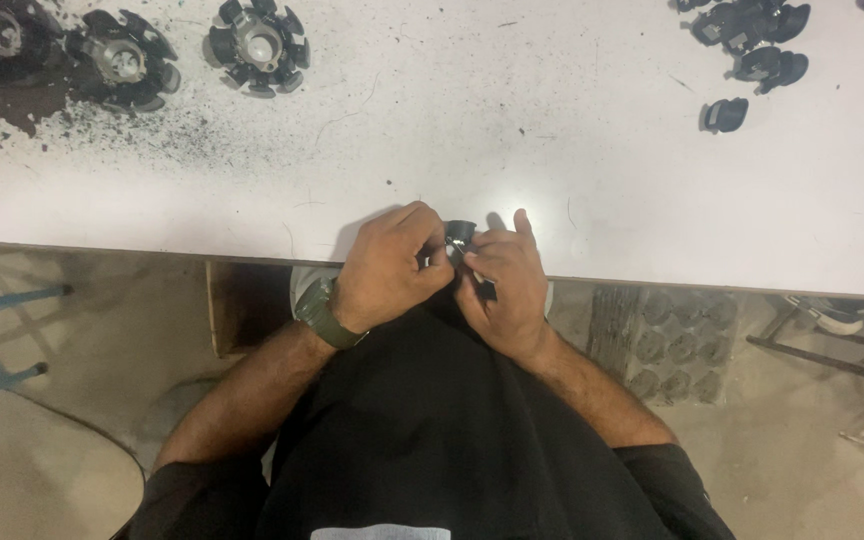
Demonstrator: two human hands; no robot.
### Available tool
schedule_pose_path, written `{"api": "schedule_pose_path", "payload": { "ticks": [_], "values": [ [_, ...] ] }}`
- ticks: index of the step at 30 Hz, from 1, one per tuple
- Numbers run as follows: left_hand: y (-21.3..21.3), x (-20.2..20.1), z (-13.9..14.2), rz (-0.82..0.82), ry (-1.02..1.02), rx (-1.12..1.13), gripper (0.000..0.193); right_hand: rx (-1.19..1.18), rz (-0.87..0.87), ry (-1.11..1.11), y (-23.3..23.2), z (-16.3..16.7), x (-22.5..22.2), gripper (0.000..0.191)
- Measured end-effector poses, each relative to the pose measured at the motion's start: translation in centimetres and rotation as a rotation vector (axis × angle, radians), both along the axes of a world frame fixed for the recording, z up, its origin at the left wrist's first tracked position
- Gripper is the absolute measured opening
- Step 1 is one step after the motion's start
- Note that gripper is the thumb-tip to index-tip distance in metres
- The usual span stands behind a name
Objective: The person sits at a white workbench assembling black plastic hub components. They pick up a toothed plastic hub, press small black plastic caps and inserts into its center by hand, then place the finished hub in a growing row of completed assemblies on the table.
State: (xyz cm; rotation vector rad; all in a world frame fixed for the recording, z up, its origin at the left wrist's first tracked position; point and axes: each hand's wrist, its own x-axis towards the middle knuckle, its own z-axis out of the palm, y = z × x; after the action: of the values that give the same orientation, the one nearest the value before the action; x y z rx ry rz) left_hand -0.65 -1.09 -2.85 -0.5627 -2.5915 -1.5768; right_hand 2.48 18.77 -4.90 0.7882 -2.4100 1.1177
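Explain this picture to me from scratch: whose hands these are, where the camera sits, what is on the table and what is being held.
There is one picture, taken by a camera worn on a person's head and looking straight down. The bare arms entering from below belong to that person, who wears a black shirt. The left hand, with a green wristwatch, and the right hand meet at the near edge of a white table. Together they pinch a small black part; its exact kind is too hidden to tell. At the far left of the table stand three round metal-and-black assemblies beside a patch of dark grime. At the far right lie several small black clip-like pieces.
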Motion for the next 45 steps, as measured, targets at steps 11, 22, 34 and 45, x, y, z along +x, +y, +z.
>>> {"api": "schedule_pose_path", "payload": {
  "ticks": [11,22,34,45],
  "values": [
    [-3.8,-4.7,3.3,0.060,0.196,-0.198,0.014,0.257,-0.350,-0.005,5.5,3.1,-6.9,0.020],
    [0.6,-8.5,6.1,-0.147,0.210,-0.355,0.023,0.045,-0.517,0.008,11.4,3.0,-5.4,0.018],
    [22.6,-22.3,5.4,0.000,0.089,-0.383,0.050,-0.304,-0.591,-0.278,12.5,2.2,-5.0,0.013],
    [10.6,-11.5,5.7,-0.187,-0.264,-0.744,0.051,0.244,-0.357,-0.047,7.7,4.7,-3.0,0.037]
  ]
}}
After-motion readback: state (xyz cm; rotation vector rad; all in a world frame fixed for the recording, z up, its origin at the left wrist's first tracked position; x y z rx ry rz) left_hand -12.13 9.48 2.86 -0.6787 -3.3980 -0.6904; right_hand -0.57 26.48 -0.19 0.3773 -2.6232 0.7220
